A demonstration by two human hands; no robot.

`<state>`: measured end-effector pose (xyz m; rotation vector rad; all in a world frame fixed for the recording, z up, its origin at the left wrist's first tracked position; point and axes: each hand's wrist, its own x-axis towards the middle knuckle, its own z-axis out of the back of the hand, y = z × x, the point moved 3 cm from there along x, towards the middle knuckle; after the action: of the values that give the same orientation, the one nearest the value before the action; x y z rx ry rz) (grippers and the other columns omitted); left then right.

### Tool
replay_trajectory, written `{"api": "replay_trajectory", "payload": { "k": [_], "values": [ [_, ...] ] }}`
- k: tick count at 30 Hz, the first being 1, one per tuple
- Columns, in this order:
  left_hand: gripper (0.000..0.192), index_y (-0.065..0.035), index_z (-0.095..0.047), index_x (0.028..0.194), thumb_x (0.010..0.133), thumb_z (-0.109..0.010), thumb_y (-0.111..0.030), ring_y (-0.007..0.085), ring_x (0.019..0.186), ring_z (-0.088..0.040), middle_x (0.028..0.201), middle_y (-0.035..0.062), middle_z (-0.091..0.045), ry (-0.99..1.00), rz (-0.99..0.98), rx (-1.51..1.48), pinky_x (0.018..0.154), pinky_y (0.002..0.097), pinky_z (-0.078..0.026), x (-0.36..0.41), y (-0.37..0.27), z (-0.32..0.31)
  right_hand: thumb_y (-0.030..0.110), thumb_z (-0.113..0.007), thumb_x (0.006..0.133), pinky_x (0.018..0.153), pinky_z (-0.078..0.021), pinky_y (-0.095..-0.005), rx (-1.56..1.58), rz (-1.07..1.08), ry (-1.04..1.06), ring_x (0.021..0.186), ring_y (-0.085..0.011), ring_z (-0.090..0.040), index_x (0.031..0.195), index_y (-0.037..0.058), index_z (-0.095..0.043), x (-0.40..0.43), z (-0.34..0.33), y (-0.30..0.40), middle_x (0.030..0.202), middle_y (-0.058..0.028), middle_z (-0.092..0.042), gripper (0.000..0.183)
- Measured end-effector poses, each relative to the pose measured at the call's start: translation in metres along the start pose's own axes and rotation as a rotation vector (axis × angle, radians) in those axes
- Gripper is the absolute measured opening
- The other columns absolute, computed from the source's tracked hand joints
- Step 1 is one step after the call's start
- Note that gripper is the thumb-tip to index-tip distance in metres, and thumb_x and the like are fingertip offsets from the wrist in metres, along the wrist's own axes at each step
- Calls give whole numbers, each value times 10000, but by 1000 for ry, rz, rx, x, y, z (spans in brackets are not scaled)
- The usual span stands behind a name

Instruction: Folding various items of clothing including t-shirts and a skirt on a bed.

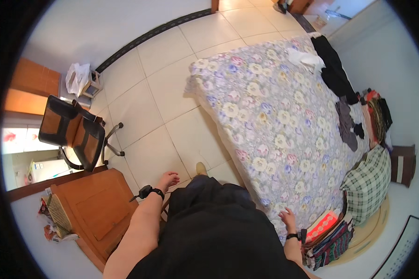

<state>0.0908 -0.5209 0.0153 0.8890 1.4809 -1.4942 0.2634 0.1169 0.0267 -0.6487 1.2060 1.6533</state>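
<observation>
My left hand (pixel 169 180) hangs over the tiled floor with nothing in it, its fingers loosely bent and slightly apart. A black device is strapped to that wrist. Above the near edge of the bed, my right hand (pixel 288 219) is empty with spread fingers; whether it touches the floral bedsheet (pixel 258 108) is unclear. Beside the right wrist, which has a black band, is a stack of folded textiles (pixel 333 246) with a bright red piece (pixel 322 226). A green-and-white plaid pillow (pixel 368 185) lies farther along the same side.
Black clothing (pixel 335 75), a white cloth (pixel 305 60) and grey garments (pixel 347 123) lie along the bed's far side, near piled clothes (pixel 375 115). On the left stand a wheeled office chair (pixel 73 134), a wooden door (pixel 96 205) and a stool (pixel 92 85) with a white plastic bag.
</observation>
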Motion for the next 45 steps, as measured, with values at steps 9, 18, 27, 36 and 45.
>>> {"api": "replay_trajectory", "payload": {
  "k": [9, 18, 27, 36, 45],
  "values": [
    [228, 2, -522, 1014, 809, -500, -95, 205, 766, -590, 819, 104, -590, -182, -23, -308, 704, 305, -488, 30, -23, 130, 107, -541, 830, 697, -461, -225, -61, 68, 410, 839, -146, -607, 1176, 43, -494, 2, -224, 188, 994, -93, -614, 355],
    [261, 8, -513, 1050, 822, -513, -119, 203, 777, -587, 862, 116, -585, -118, -38, -343, 703, 311, -485, 51, -91, 171, 127, -518, 828, 627, -438, -220, -243, 132, 488, 814, -162, -601, 1172, 58, -490, 66, -301, 299, 905, -60, -615, 351],
    [274, 16, -513, 1079, 836, -484, -108, 258, 821, -597, 924, 167, -597, -118, -224, -439, 729, 354, -494, 114, -246, 227, 208, -566, 813, 633, -450, -284, 55, 449, 457, 749, -152, -585, 920, 99, -534, 198, -393, 481, 854, -72, -617, 155],
    [217, -7, -542, 1033, 832, -508, -82, 226, 832, -607, 914, 139, -622, 27, -522, 329, 722, 324, -495, 259, -381, 335, 143, -518, 837, 698, -470, -268, 411, 233, 308, 785, -130, -612, 1098, 69, -520, 185, -486, 707, 905, -67, -630, 272],
    [241, -34, -505, 1053, 813, -503, -54, 217, 753, -593, 826, 113, -602, 74, -109, -38, 661, 315, -494, 363, -693, 420, 184, -500, 846, 703, -447, -303, 814, -188, 28, 833, -167, -597, 1030, 104, -531, 192, -590, 606, 936, -69, -617, 204]
  ]
}}
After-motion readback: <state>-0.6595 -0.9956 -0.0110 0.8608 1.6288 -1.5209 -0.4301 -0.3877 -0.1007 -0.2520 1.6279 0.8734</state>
